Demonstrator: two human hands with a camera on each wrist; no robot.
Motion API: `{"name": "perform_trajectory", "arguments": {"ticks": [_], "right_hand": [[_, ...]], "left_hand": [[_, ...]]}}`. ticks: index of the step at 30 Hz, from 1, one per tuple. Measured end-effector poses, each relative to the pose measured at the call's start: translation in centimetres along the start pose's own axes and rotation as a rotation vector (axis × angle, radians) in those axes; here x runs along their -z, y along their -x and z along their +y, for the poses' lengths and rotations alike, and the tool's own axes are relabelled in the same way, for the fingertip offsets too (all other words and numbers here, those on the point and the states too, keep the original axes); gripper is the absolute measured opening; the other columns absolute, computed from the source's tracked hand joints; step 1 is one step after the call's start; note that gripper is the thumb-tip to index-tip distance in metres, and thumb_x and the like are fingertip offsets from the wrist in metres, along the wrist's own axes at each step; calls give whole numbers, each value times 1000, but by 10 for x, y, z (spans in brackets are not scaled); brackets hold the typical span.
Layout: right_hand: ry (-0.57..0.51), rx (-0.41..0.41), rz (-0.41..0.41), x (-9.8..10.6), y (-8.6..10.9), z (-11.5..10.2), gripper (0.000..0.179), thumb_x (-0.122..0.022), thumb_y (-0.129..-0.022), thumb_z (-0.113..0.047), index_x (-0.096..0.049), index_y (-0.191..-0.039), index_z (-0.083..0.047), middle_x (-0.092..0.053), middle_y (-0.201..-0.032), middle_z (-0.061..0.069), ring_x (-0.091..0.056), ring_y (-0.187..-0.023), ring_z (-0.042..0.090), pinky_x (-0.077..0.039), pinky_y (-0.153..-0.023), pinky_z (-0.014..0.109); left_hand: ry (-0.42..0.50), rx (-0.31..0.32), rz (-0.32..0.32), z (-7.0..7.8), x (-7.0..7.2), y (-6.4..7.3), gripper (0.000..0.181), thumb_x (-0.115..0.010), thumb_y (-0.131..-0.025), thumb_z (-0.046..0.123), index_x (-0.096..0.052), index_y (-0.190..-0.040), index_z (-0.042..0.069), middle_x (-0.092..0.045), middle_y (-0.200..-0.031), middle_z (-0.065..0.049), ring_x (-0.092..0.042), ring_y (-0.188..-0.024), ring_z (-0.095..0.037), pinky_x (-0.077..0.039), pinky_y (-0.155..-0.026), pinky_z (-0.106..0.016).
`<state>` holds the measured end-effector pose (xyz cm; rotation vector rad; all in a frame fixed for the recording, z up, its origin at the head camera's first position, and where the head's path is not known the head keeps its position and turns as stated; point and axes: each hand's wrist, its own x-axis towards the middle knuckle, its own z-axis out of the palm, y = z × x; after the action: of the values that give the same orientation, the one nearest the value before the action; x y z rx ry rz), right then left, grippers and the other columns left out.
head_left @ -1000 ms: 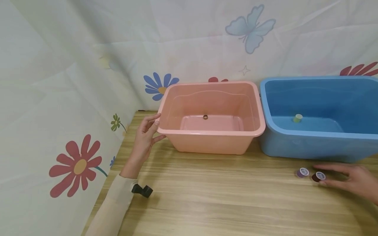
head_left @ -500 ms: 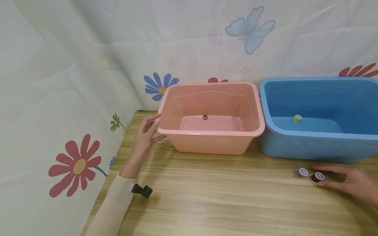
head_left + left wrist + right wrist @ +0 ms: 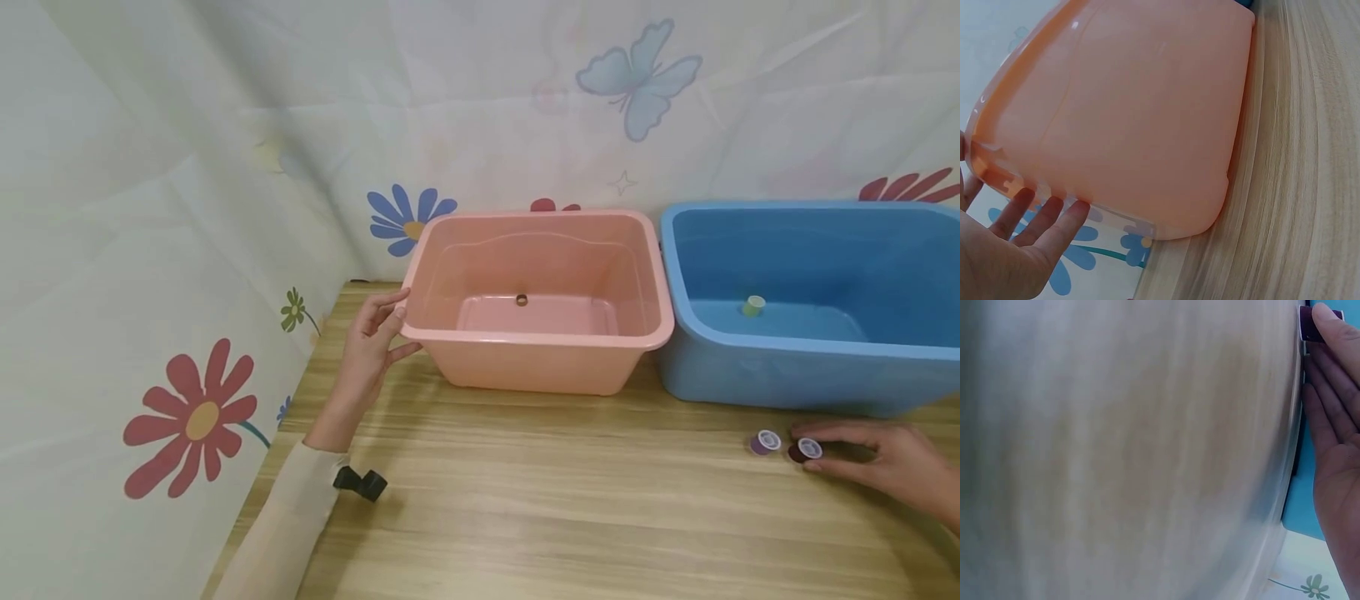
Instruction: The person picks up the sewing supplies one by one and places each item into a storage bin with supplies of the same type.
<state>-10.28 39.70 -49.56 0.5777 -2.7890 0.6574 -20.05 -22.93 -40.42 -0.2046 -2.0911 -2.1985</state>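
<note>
At the left end of the pink plastic bin (image 3: 536,367), my left hand (image 3: 367,346) holds the rim. In the left wrist view its fingers (image 3: 1054,234) lie against the bin's outer side just under the rim. My right hand (image 3: 888,458) has thumb and forefinger on either side of a small dark maroon thread spool (image 3: 806,451), which stands on the table in front of the blue bin (image 3: 772,375). The right wrist view shows the thumb against the spool (image 3: 1307,326). Beside it on the left stands a purple spool (image 3: 765,442) with a white top.
A small brown ring-like piece (image 3: 522,300) lies in the pink bin. Inside the blue bin rests a pale green cylinder (image 3: 753,306). Both bins stand side by side on the wood-grain table (image 3: 540,492), against a flower-printed cloth (image 3: 510,125).
My right forefinger and thumb have closed in on the dark spool, which stays beside the purple one. My left hand stays on the pink rim.
</note>
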Motion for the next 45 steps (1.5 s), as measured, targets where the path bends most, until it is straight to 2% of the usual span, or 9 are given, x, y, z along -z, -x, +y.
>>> {"name": "perform_trajectory", "arguments": {"ticks": [10,18,20,25,28,31,36,41,45], "right_hand": [[-1,-111,-93,3,-2,-2,29,-92,-72,-23,-81,-99,-20,-75,-89,-10,-56,-83,-15,-52,-60,21],[-22,-128,-114,5,-3,-4,29,-88,-79,-17,-78,-106,-11,-75,-94,15,-51,-71,-10,-44,-53,25],[-32,-131,-110,6,-5,-4,30,-87,-80,-18,-78,-108,-15,-75,-99,12,-50,-78,-15,-46,-55,23],[-73,-121,-80,8,-7,-4,33,-86,-82,-19,-78,-113,-22,-63,-109,-30,-41,-99,-27,-45,-65,9],[-122,-138,-73,8,-7,-5,30,-85,-84,-20,-78,-113,-21,-53,-109,-41,-36,-101,-29,-42,-68,6],[-139,-176,-77,8,-6,-8,28,-84,-84,-21,-78,-112,-21,-61,-107,-32,-37,-99,-29,-44,-68,8],[-131,-228,-114,7,-9,-12,27,-83,-86,-26,-77,-111,-20,-73,-106,-1,-41,-94,-26,-49,-64,17],[-160,-204,-98,7,-11,-14,31,-84,-85,-20,-74,-114,-14,-68,-102,-20,-51,-90,-21,-47,-63,12],[-123,-202,-101,6,-13,-14,35,-84,-85,-24,-74,-118,-13,-74,-109,0,-48,-89,-21,-43,-57,17]], "left_hand": [[-11,2,-6,0,1,-1,38,-63,-103,29,-57,-137,14,-54,-133,-8,-56,-119,-27,-62,-85,-44],[3,11,-1,0,1,-2,36,-62,-103,27,-57,-137,14,-55,-133,-7,-57,-117,-26,-62,-84,-42],[8,12,-1,1,1,-2,35,-62,-103,27,-58,-136,15,-55,-133,-7,-57,-117,-24,-62,-84,-41],[3,8,3,1,1,-1,36,-62,-103,26,-58,-137,14,-55,-132,-7,-57,-115,-24,-63,-82,-40],[1,6,0,1,1,-1,37,-62,-104,26,-57,-138,13,-55,-132,-7,-57,-115,-24,-63,-82,-41],[5,5,-1,0,0,-1,39,-61,-104,26,-55,-139,11,-54,-132,-7,-57,-115,-25,-63,-82,-42],[9,5,5,0,1,-1,38,-61,-104,25,-55,-139,11,-55,-132,-7,-58,-115,-25,-63,-81,-42],[2,5,6,0,0,-2,36,-62,-104,25,-57,-137,12,-56,-132,-7,-58,-115,-24,-63,-81,-42],[3,4,9,0,0,-2,37,-61,-104,25,-57,-137,11,-56,-131,-7,-58,-113,-24,-63,-80,-41]]}}
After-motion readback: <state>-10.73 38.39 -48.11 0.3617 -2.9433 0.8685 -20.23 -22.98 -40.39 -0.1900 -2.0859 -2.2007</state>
